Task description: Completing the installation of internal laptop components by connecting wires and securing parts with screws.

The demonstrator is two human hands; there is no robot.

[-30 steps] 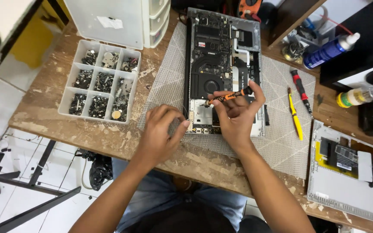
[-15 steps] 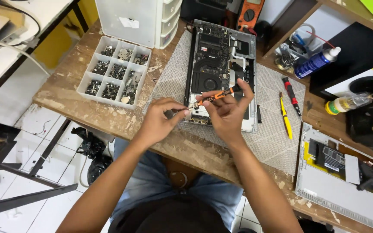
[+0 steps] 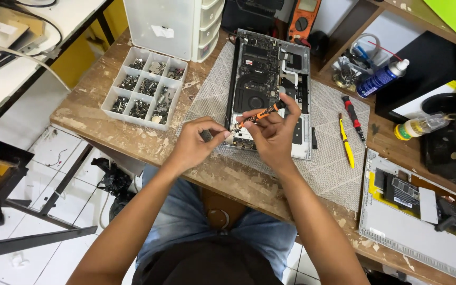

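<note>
Both hands now sit lower on the laptop than a moment ago, at its near edge. Right hand (image 3: 274, 132): closed around an orange-and-black screwdriver (image 3: 262, 113), tip angled down-left over the opened laptop (image 3: 270, 74). Left hand (image 3: 199, 141): fingers pinched shut at the tip; whatever they hold is too small to tell. Screw tray (image 3: 111, 100): left of the grey mat (image 3: 333, 158).

Opened grey laptop (image 3: 270, 89) on woven grey mat (image 3: 333, 158), mid wooden worktop (image 3: 96, 119); clear plastic compartment tray (image 3: 144, 87) left; yellow-handled screwdriver (image 3: 345, 140) right.
</note>
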